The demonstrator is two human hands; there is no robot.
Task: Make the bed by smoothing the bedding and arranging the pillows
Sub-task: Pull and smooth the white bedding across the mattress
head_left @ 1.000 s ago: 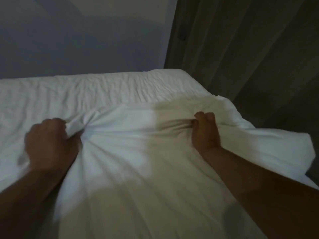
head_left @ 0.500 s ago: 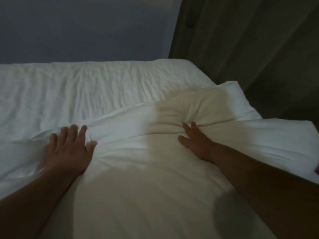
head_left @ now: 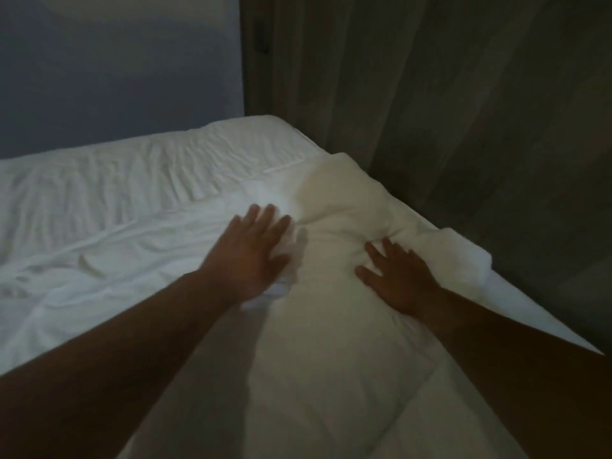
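A white duvet (head_left: 331, 342) lies over the near and right part of the bed, its top edge bunched into a soft ridge near the right side. Beyond it a wrinkled white sheet (head_left: 132, 193) covers the mattress up to the wall. My left hand (head_left: 251, 253) lies flat on the duvet with fingers spread, slightly blurred. My right hand (head_left: 397, 276) presses flat on the duvet just below the bunched ridge, fingers apart. Neither hand holds fabric. No pillow is in view.
A blue-grey wall (head_left: 116, 67) runs behind the head of the bed. Dark curtains (head_left: 447, 111) hang close along the bed's right side. The duvet's right corner (head_left: 470, 256) droops over the mattress edge. The room is dim.
Both hands let go of the gripped duvet edge and opened flat. My left hand then slid to the right, closer to my right hand, and the view turned toward the bed's right corner.
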